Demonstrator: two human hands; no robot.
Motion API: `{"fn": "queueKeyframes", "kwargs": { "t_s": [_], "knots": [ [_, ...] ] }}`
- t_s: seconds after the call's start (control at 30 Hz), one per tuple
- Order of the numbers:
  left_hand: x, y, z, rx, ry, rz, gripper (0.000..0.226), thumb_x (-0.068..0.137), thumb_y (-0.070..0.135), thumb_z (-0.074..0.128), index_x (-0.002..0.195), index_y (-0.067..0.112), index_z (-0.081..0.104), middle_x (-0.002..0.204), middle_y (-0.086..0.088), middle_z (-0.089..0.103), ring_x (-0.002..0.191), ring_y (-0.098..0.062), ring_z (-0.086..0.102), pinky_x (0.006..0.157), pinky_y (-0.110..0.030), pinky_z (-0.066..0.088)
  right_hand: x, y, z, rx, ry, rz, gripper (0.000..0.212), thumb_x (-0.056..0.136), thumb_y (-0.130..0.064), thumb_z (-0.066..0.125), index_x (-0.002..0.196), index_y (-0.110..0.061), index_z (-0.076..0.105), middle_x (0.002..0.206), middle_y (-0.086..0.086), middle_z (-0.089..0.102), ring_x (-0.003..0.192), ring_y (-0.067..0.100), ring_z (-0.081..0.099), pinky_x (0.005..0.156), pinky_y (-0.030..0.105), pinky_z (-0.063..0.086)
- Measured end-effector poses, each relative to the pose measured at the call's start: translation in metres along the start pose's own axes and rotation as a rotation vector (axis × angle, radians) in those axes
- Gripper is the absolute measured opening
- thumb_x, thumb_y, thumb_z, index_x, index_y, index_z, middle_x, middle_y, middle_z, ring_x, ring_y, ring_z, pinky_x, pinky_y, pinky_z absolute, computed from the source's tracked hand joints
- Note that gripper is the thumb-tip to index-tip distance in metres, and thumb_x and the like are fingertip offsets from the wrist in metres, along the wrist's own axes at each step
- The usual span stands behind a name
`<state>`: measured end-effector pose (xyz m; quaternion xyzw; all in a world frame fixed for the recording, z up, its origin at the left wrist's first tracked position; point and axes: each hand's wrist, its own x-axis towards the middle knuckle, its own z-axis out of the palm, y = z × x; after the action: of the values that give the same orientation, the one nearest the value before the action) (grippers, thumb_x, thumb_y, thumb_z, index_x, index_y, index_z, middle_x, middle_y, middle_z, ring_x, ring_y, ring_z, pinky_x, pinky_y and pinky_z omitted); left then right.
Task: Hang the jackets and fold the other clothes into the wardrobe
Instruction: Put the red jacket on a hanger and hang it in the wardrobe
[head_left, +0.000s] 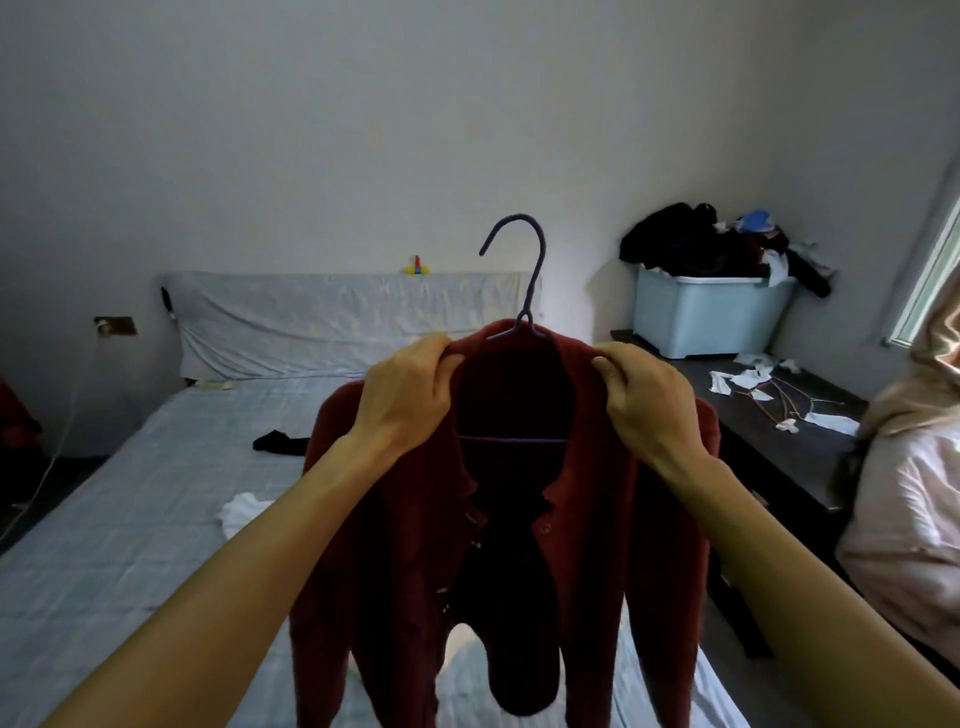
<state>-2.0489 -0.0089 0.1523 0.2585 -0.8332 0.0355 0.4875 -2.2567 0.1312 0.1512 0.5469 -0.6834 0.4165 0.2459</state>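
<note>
Head view: my left hand (410, 400) and right hand (644, 400) each pinch the collar of the red jacket (395, 519), which sits on its purple hanger (524, 291) above the bed (130, 493). Hanging is still to do. I judge the black garment (280, 443) and the heaped bin (711, 317) remain.

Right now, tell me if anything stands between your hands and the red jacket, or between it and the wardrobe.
Nothing does: the left hand and right hand grip the red jacket by its collar, on the purple hanger. The wardrobe is out of view, so that path cannot be judged.
</note>
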Motion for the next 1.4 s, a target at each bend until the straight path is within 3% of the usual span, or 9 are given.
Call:
{"fn": "queueKeyframes", "kwargs": {
  "t_s": [0.17,0.3,0.5,0.67,0.77,0.9,1.03,1.13,1.4],
  "knots": [
    [-0.019,0.038,0.015,0.006,0.041,0.027,0.021,0.093,0.024,0.048,0.086,0.008,0.06,0.071,-0.007,0.064,0.06,-0.028,0.06,0.051,-0.03,0.039,-0.028,0.027,-0.025,0.03,0.003,0.052,0.014,0.092,-0.016,0.056,0.099,-0.015,0.068,0.092,0.0,0.069,0.081,0.017,0.06,0.07,0.022,0.036],
    [-0.027,0.072,0.03,-0.019,0.068,0.015,0.024,0.093,0.025,0.046,0.087,0.008,0.062,0.071,-0.004,0.064,0.06,-0.024,0.059,0.055,-0.026,0.038,-0.045,0.051,-0.049,0.035,-0.014,0.082,0.018,0.091,-0.012,0.055,0.105,-0.014,0.067,0.1,-0.001,0.069,0.09,0.016,0.061,0.08,0.017,0.036],
    [-0.029,0.112,0.035,-0.106,0.09,0.031,0.026,0.093,0.025,0.046,0.087,0.007,0.063,0.07,-0.005,0.064,0.059,-0.023,0.059,0.054,-0.026,0.038,-0.061,0.059,-0.101,-0.037,-0.093,0.057,0.023,0.092,-0.023,0.054,0.113,-0.016,0.061,0.105,0.002,0.067,0.094,0.02,0.059,0.087,0.032,0.043],
    [-0.03,0.133,0.035,-0.235,0.047,0.071,0.024,0.093,0.024,0.046,0.088,0.006,0.062,0.074,-0.007,0.063,0.062,-0.021,0.056,0.059,-0.024,0.035,-0.067,0.05,-0.141,-0.168,-0.197,0.09,0.021,0.097,-0.033,0.046,0.11,-0.024,0.058,0.095,-0.006,0.067,0.082,0.017,0.06,0.072,0.033,0.044],
    [-0.035,0.144,0.036,-0.33,0.0,0.083,0.018,0.093,0.021,0.05,0.089,0.007,0.061,0.076,-0.008,0.063,0.065,-0.017,0.051,0.063,-0.026,0.035,-0.091,0.04,-0.159,-0.269,-0.099,0.096,0.028,0.094,-0.039,0.041,0.103,-0.022,0.061,0.084,-0.005,0.068,0.069,0.018,0.061,0.066,0.037,0.05],
    [-0.046,0.161,0.043,-0.49,-0.089,0.116,0.014,0.092,0.021,0.051,0.092,0.01,0.06,0.083,-0.005,0.061,0.073,-0.012,0.046,0.07,-0.029,0.039,-0.13,0.019,-0.176,-0.424,0.136,0.13,0.023,0.092,-0.032,0.049,0.098,-0.018,0.066,0.078,-0.003,0.069,0.062,0.017,0.062,0.057,0.029,0.049],
    [-0.06,0.192,0.055,-0.611,-0.169,0.223,0.023,0.091,0.025,0.051,0.11,0.015,0.059,0.1,-0.004,0.063,0.092,-0.019,0.054,0.089,-0.028,0.036,-0.175,-0.001,-0.201,-0.602,0.309,0.228,0.026,0.09,-0.033,0.051,0.095,-0.017,0.07,0.075,-0.001,0.07,0.059,0.014,0.062,0.057,0.014,0.035],
    [-0.078,0.23,0.055,-0.716,-0.199,0.301,0.036,0.089,0.025,0.054,0.123,0.014,0.054,0.114,-0.005,0.06,0.107,-0.019,0.051,0.099,-0.031,0.032,-0.209,-0.013,-0.228,-0.72,0.347,0.342,0.027,0.09,-0.036,0.052,0.095,-0.018,0.071,0.077,-0.002,0.071,0.062,0.016,0.063,0.057,0.018,0.037],
    [-0.108,0.339,0.041,-0.986,-0.299,0.425,0.039,0.087,0.023,0.056,0.125,0.013,0.053,0.113,-0.009,0.06,0.103,-0.024,0.055,0.093,-0.042,0.043,-0.281,-0.037,-0.315,-0.992,0.443,0.562,0.022,0.09,-0.035,0.055,0.093,-0.019,0.07,0.069,0.0,0.067,0.057,0.022,0.062,0.054,0.022,0.038]
  ]
}}
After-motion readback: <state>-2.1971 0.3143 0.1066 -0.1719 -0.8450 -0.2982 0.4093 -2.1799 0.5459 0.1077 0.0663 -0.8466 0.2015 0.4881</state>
